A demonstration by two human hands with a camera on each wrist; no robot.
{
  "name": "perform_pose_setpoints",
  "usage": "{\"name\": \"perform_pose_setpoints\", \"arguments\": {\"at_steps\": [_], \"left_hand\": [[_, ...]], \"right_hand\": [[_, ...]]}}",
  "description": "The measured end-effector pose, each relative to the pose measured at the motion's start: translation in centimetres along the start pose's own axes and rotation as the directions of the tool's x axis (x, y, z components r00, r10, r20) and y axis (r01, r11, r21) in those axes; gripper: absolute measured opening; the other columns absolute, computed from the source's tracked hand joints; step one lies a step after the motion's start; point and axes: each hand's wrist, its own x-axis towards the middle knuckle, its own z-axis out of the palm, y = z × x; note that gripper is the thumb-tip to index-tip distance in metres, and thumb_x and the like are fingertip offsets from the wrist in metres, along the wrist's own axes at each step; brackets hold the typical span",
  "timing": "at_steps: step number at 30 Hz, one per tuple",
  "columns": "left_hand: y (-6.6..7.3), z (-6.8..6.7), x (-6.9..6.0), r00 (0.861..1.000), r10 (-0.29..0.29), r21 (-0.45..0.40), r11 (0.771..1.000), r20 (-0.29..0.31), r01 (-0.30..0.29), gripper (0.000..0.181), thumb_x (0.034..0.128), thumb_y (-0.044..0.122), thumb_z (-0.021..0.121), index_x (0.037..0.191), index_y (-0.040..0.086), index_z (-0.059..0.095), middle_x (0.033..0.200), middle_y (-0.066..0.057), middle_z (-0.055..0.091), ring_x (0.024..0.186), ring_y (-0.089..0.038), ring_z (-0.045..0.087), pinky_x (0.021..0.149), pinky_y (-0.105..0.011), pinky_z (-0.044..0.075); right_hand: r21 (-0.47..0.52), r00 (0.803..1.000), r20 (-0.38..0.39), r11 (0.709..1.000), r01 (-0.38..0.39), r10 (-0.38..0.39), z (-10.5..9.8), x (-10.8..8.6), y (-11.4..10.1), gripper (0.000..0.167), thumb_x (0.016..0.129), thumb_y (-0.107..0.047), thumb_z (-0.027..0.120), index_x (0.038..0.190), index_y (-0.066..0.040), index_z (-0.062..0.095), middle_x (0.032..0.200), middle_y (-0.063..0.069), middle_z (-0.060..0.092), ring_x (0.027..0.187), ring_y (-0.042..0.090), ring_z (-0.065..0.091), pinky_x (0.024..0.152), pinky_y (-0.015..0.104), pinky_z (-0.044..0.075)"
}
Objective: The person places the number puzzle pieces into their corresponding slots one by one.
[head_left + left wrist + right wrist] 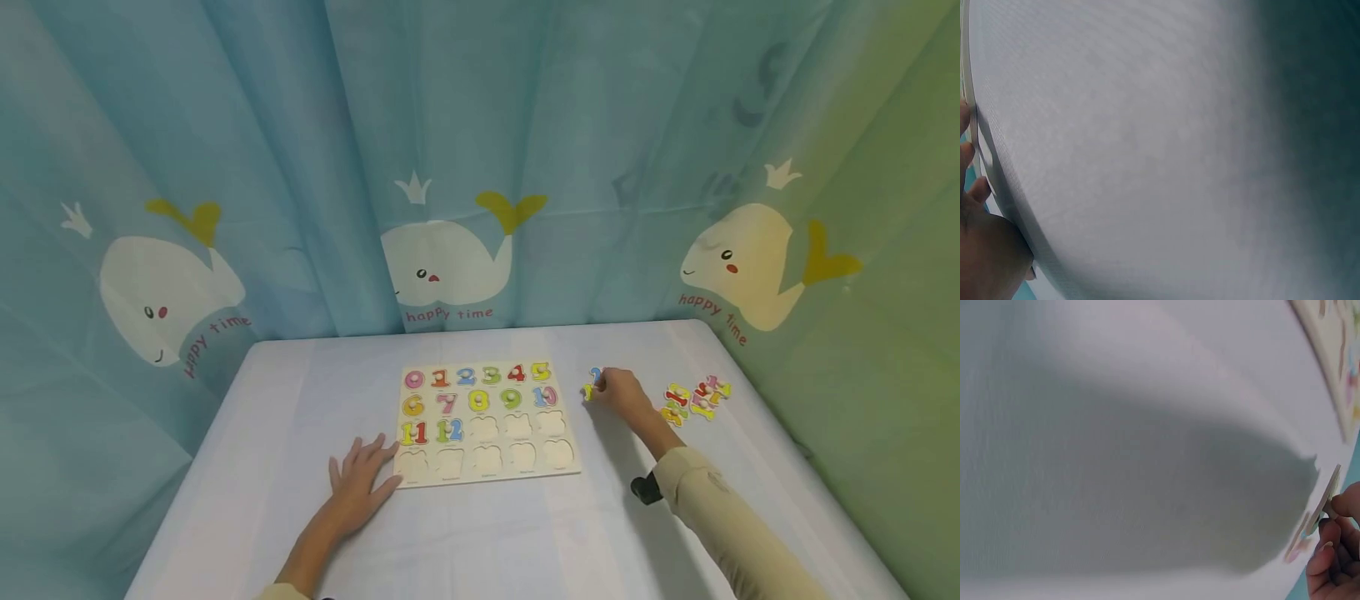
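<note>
A wooden number board (pixel 487 479) lies flat on the white table, with 0 to 12 filled and several recesses bare in its lower rows. Spread on the table at its left edge, my left hand (pixel 360 490) touches the board with thumb and fingertips; the left wrist view shows only part of that hand (pixel 988 250). Right of the board, my right hand (pixel 626 396) pinches a number piece (pixel 588 391) with yellow on it. In the right wrist view the piece (pixel 1327 501) is tilted on edge between thumb and fingers (pixel 1335 550), close to another piece (pixel 1297 540).
Several coloured number pieces lie in a loose group (pixel 703 406) to the right of my right forearm. Bare white tabletop (pixel 465 542) stretches in front of the board. A blue curtain (pixel 600 250) with whale prints hangs behind the table, a green one (pixel 885 375) at the right.
</note>
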Motion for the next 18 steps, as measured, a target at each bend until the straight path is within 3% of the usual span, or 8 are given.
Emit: {"name": "perform_pose_setpoints", "arguments": {"at_steps": [9,18], "left_hand": [[-0.1,-0.1,-0.1,1.000,-0.011,-0.003,1.000,0.010,0.011,0.051,0.0905,0.032,0.061,0.136,0.011,0.050,0.145,-0.020,0.035,0.135,-0.047,0.011,0.097,-0.072,-0.008],[0.0,0.0,0.1,1.000,-0.009,0.001,1.000,0.014,0.009,0.051,0.0906,0.032,0.062,0.136,0.012,0.050,0.146,-0.019,0.034,0.135,-0.047,0.012,0.097,-0.072,-0.007]], "right_hand": [[0.009,0.994,0.036,0.994,0.104,-0.105,1.8,-0.8,-3.2,0.012,0.082,-0.007,0.068,0.087,0.003,0.063,0.076,0.006,0.058,0.069,0.018,0.052,0.064,0.032,0.049],[0.022,0.956,0.084,0.960,0.280,-0.281,4.0,-1.7,-6.3,0.005,0.081,-0.005,0.069,0.080,-0.003,0.064,0.070,-0.001,0.058,0.067,0.012,0.052,0.064,0.028,0.049]]}}
